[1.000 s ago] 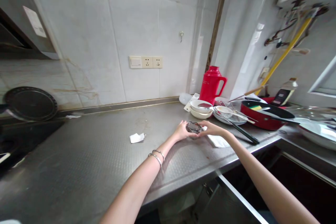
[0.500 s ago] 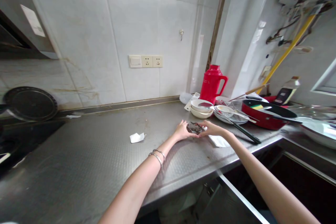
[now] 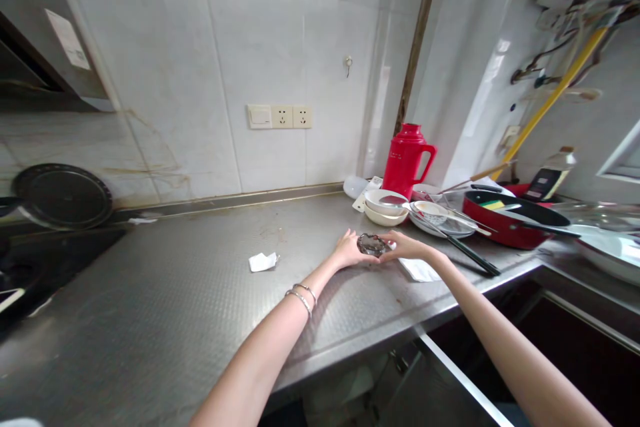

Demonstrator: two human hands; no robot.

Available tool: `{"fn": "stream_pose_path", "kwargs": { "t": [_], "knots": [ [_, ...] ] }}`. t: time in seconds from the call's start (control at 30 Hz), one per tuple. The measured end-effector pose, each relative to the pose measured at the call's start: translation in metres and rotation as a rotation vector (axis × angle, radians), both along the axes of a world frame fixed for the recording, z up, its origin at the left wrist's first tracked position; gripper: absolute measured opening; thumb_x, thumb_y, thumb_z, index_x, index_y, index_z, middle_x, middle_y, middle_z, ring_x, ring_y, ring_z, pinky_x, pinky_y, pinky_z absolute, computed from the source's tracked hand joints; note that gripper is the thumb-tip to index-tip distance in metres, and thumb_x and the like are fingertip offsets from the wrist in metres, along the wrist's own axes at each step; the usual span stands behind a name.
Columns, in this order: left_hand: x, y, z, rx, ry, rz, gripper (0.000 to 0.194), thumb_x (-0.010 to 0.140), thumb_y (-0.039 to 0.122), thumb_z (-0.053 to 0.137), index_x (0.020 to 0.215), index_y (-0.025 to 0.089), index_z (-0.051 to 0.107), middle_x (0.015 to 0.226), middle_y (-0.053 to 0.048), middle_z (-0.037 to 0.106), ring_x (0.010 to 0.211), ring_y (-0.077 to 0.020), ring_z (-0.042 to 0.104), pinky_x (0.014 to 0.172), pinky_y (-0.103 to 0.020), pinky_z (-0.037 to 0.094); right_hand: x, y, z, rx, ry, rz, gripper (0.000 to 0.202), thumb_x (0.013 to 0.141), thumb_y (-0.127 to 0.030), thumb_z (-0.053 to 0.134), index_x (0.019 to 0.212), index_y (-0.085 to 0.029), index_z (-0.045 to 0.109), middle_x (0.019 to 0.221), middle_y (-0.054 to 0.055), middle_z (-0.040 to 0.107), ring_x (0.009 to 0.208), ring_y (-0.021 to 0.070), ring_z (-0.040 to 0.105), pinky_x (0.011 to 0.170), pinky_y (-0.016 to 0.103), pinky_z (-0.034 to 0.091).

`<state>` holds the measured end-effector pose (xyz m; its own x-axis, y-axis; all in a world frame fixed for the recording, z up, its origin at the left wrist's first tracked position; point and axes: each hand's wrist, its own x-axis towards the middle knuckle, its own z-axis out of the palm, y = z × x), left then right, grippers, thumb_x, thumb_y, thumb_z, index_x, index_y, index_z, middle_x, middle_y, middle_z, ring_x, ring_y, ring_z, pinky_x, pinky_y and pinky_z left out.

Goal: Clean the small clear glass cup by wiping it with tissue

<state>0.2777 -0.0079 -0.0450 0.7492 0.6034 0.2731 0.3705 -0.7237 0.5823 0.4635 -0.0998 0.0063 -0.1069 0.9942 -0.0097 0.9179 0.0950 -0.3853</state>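
Observation:
A small dark, shiny round object with a see-through middle (image 3: 371, 245) is held between both hands, low over or on the metal counter (image 3: 210, 280). My left hand (image 3: 351, 251) curls round its left side, thumb along the near edge. From the right, my right hand (image 3: 401, 246) grips it with fingers bent over the far side and thumb at the near edge. The two thumbs meet or nearly meet. A folded white paper (image 3: 421, 270) lies just right of the object, partly under my right hand. What exactly the dark object is, I cannot tell.
Stacked bowls (image 3: 385, 213), a red thermos (image 3: 407, 161) and a red pan (image 3: 510, 227) stand at the back right. A dark-handled utensil (image 3: 473, 255) reaches toward the front edge. Crumpled white paper (image 3: 263, 262) lies left of my hands. An open cabinet door is below right.
The view has shifted slightly, so the surroundings appear a little further right. Both hands keep their hold on the dark object.

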Motion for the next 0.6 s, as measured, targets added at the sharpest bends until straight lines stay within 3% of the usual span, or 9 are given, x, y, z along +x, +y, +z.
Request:
{"fn": "stream_pose_path", "kwargs": {
  "t": [0.13,0.23,0.33,0.43,0.6],
  "knots": [
    [0.000,-0.002,0.003,0.008,0.023,-0.018,0.091,0.047,0.072,0.070,0.116,0.013,0.058,0.127,-0.018,0.054,0.131,-0.0364,0.036,0.112,-0.043,0.023,0.006,0.004,-0.004,-0.010,0.048,0.074,0.071,0.062,-0.053,0.071,0.124,-0.021,0.058,0.106,0.009,0.066,0.094,0.0280,0.057,0.084,0.036,0.045],
    [-0.002,-0.004,0.006,-0.045,0.070,0.027,0.108,0.040,0.072,0.072,0.125,0.009,0.048,0.137,-0.023,0.044,0.135,-0.0400,0.027,0.110,-0.047,0.023,0.014,0.005,-0.002,-0.040,0.085,-0.013,0.083,0.057,-0.050,0.075,0.131,-0.019,0.052,0.111,0.011,0.065,0.098,0.0285,0.058,0.087,0.037,0.045],
    [-0.012,-0.002,0.009,-0.095,0.111,0.033,0.123,0.038,0.071,0.073,0.134,0.005,0.036,0.145,-0.027,0.028,0.139,-0.0407,0.016,0.112,-0.047,0.019,0.017,0.003,0.010,-0.036,0.146,-0.089,0.085,0.060,-0.050,0.073,0.133,-0.015,0.049,0.112,0.014,0.064,0.096,0.0278,0.060,0.086,0.037,0.047],
    [-0.033,0.006,0.013,-0.118,0.097,0.042,0.128,0.041,0.070,0.073,0.140,0.002,0.026,0.149,-0.029,0.016,0.141,-0.0381,0.007,0.114,-0.044,0.015,0.010,0.003,0.030,-0.004,0.202,-0.078,0.076,0.069,-0.055,0.064,0.130,-0.013,0.052,0.108,0.014,0.066,0.089,0.0268,0.063,0.078,0.037,0.050],
    [-0.098,0.031,0.023,-0.073,-0.026,0.187,0.117,0.048,0.066,0.073,0.139,0.007,0.030,0.150,-0.025,0.018,0.141,-0.0349,0.011,0.114,-0.042,0.016,-0.030,0.019,0.057,0.132,0.177,-0.057,0.057,0.073,-0.052,0.061,0.116,-0.015,0.064,0.097,0.011,0.071,0.085,0.0269,0.064,0.078,0.038,0.051]
  ]
}}
